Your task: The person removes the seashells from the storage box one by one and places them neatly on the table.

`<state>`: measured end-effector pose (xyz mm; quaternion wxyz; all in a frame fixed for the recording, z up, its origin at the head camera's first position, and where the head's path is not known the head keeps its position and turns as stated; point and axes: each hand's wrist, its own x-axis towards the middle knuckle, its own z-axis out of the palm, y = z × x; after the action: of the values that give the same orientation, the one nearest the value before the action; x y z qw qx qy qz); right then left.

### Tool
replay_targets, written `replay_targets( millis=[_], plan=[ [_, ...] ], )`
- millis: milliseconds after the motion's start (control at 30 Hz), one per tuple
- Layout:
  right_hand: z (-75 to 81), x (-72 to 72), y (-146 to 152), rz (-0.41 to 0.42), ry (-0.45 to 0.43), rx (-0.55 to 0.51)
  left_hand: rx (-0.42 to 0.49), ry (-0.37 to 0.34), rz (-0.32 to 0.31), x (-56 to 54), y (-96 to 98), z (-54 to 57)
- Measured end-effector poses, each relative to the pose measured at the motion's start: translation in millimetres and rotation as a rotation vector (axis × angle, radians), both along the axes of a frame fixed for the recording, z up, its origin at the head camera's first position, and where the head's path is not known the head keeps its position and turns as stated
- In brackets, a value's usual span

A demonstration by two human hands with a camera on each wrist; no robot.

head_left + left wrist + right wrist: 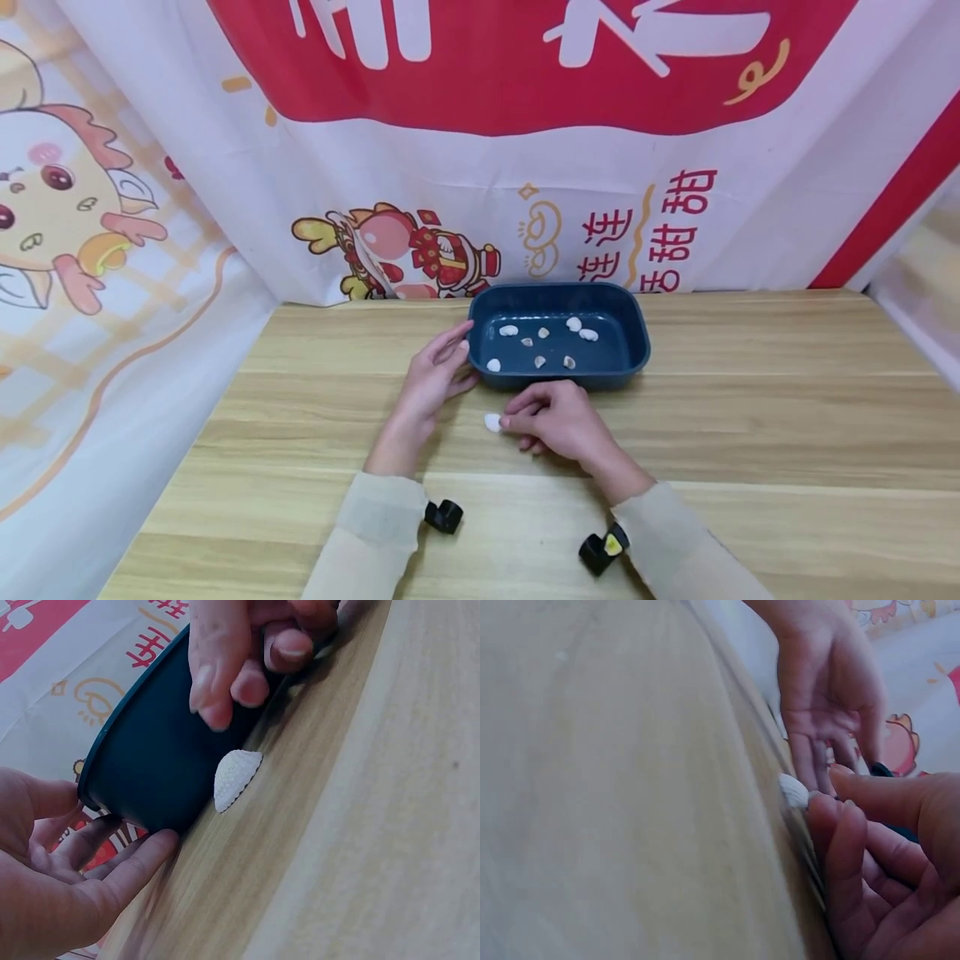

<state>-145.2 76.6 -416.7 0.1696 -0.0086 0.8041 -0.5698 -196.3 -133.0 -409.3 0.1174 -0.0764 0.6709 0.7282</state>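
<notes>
A dark blue basin (558, 382) stands on the table with several small shells (508, 331) spread over its floor. My left hand (435, 375) holds the basin's left end, its thumb at the rim and the other fingers lower against the outside. In front of the basin a white ribbed seashell (236, 778) lies on the wood. My right hand (558, 421) is bent loosely over it, thumb and forefinger beside the shell. The left wrist view shows a gap between those fingertips and the shell. The right wrist view shows the shell (793, 792) close to the fingertips.
The light wooden table (787, 417) reaches back to a printed cloth (465, 167) hanging just behind the basin. Another printed cloth (112, 333) hangs on the left. Black wrist cameras (444, 517) sit at both sleeve cuffs.
</notes>
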Motion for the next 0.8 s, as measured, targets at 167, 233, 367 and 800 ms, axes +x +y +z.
replay_targets(
  millis=[167, 233, 367, 800],
  plan=[
    [4.5, -0.3, 15, 0.061, -0.027, -0.033, 0.004, -0.006, -0.003, 0.2, -0.7, -0.6],
    [8.3, -0.4, 21, 0.088, -0.035, -0.031, 0.005, -0.007, -0.003, -0.1, -0.9, -0.9],
    [19.7, -1.2, 32, 0.139, -0.039, -0.008, 0.007, -0.006, -0.001, 0.0, -1.0, -0.4],
    [52.0, -4.4, 74, 0.178, 0.103, 0.029, 0.010, -0.010, 0.001, -0.1, -1.7, -1.1]
  ],
)
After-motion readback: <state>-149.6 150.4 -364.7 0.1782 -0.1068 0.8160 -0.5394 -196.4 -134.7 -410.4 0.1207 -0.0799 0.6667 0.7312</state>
